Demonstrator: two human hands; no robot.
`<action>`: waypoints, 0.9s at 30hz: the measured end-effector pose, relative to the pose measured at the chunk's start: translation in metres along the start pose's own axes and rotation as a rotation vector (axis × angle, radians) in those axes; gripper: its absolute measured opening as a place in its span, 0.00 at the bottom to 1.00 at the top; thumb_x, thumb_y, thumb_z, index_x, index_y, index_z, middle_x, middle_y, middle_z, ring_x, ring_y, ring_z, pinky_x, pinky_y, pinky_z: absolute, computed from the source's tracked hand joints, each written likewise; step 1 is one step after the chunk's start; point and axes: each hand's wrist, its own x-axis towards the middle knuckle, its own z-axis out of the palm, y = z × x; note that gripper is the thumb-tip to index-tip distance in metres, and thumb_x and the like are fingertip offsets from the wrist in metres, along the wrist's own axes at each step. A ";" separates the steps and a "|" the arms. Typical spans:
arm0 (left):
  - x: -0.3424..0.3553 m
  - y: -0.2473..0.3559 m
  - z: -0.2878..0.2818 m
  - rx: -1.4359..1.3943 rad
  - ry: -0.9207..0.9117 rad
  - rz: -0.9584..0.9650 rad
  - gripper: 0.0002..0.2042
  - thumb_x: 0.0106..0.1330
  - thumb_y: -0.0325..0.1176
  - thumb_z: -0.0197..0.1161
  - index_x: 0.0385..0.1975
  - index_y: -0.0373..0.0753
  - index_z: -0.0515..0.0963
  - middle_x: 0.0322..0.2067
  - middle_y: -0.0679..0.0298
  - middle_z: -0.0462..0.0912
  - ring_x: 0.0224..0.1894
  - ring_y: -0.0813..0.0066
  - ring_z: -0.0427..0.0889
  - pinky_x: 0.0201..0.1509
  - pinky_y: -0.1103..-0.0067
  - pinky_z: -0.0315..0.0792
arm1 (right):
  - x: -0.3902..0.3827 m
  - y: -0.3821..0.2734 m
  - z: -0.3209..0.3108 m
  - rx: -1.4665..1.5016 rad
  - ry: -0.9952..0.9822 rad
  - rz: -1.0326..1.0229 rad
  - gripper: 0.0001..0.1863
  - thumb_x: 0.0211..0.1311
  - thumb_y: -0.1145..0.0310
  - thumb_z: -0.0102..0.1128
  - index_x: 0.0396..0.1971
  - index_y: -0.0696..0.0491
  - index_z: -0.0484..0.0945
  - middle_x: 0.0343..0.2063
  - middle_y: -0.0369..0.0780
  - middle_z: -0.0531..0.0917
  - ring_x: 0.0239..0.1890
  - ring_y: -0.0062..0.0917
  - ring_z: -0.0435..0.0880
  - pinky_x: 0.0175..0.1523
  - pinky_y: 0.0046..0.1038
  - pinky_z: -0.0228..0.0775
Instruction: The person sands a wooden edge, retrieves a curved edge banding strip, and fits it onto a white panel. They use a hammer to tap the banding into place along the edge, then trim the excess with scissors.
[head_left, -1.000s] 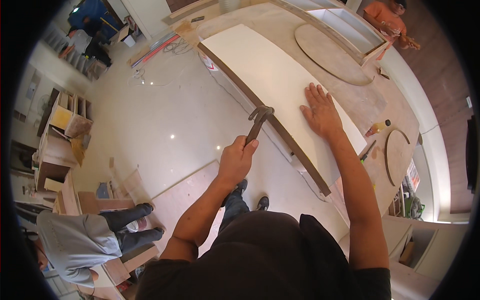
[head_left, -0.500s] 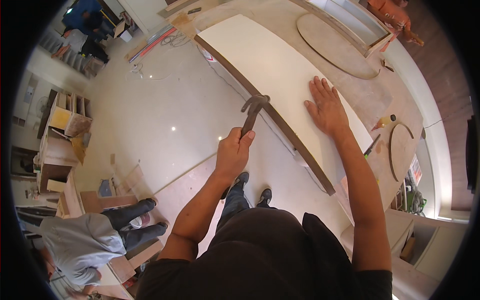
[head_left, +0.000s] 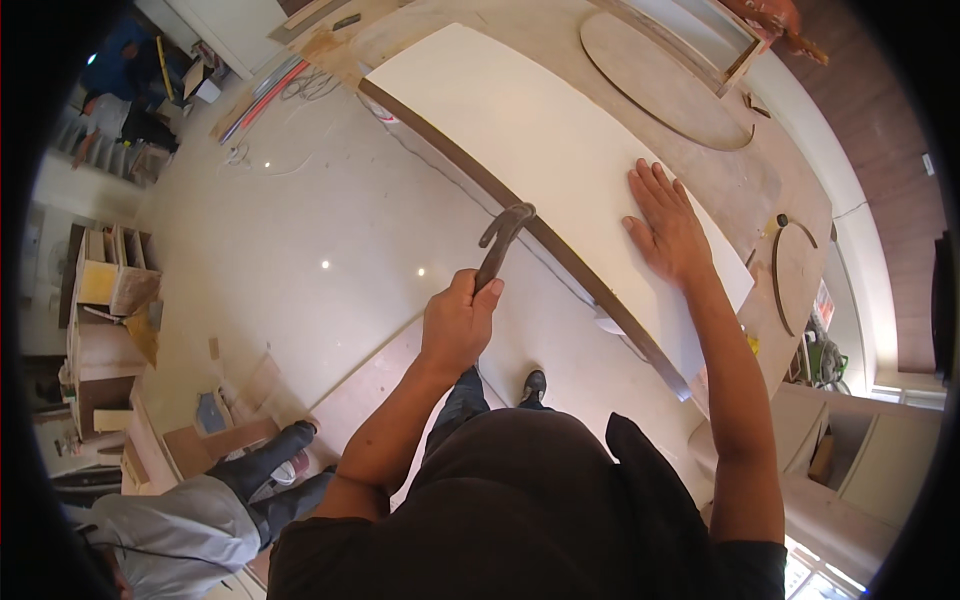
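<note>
My left hand (head_left: pixel 456 322) is closed round the handle of a dark claw hammer (head_left: pixel 503 236). The hammer's head rests against or just beside the brown edge of a long white panel (head_left: pixel 500 110) with a curved far side. My right hand (head_left: pixel 668 228) lies on the panel's white face near its right part, fingers stretched out. The panel sits along the near edge of a large worktable (head_left: pixel 690 90). A bottle with a dark cap (head_left: pixel 783 221) and curved dark strips (head_left: pixel 778 285) lie right of the panel, partly hidden behind it.
A co-worker in grey (head_left: pixel 180 530) is at the lower left among boards (head_left: pixel 190 450). Stacked wooden boxes (head_left: pixel 110 270) line the left. Cables and tubes (head_left: pixel 270 100) lie on the floor (head_left: pixel 280 220). Other people (head_left: pixel 125 120) are upper left, and one in orange (head_left: pixel 770 20) upper right.
The view has shifted, so much of the scene sits further left. My left hand keeps hold of the hammer at the panel's edge. My right hand appears slightly further right in the picture.
</note>
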 end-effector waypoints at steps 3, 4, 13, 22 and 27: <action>0.006 0.002 -0.015 0.025 -0.041 0.010 0.14 0.79 0.39 0.63 0.40 0.31 0.79 0.21 0.56 0.78 0.22 0.67 0.77 0.30 0.70 0.73 | 0.003 -0.002 -0.001 0.004 -0.012 -0.006 0.36 0.76 0.53 0.55 0.78 0.54 0.66 0.81 0.46 0.62 0.84 0.42 0.57 0.86 0.48 0.46; 0.008 0.005 -0.020 0.037 -0.057 0.012 0.14 0.78 0.39 0.63 0.40 0.31 0.79 0.21 0.56 0.78 0.22 0.66 0.77 0.30 0.70 0.73 | 0.002 -0.002 -0.002 0.005 -0.012 -0.001 0.36 0.76 0.53 0.56 0.78 0.54 0.66 0.81 0.46 0.62 0.84 0.42 0.57 0.86 0.48 0.46; 0.022 -0.011 -0.034 0.024 -0.071 0.147 0.16 0.80 0.42 0.62 0.37 0.32 0.76 0.19 0.54 0.80 0.21 0.52 0.82 0.28 0.63 0.74 | 0.002 -0.001 0.002 0.011 -0.002 0.033 0.43 0.75 0.46 0.58 0.80 0.56 0.61 0.81 0.48 0.60 0.84 0.44 0.55 0.86 0.47 0.45; 0.036 -0.016 -0.050 0.025 -0.069 0.191 0.17 0.80 0.43 0.61 0.35 0.33 0.75 0.20 0.53 0.82 0.22 0.50 0.82 0.29 0.61 0.74 | 0.007 -0.007 0.004 -0.066 -0.036 0.105 0.50 0.73 0.33 0.56 0.80 0.58 0.60 0.82 0.51 0.59 0.84 0.45 0.55 0.86 0.47 0.46; 0.048 -0.020 -0.055 0.069 -0.125 0.187 0.17 0.80 0.42 0.61 0.35 0.32 0.76 0.21 0.52 0.82 0.23 0.49 0.83 0.30 0.61 0.75 | 0.008 -0.006 0.003 -0.053 -0.024 0.098 0.50 0.73 0.33 0.56 0.80 0.59 0.61 0.81 0.51 0.59 0.84 0.45 0.54 0.86 0.47 0.45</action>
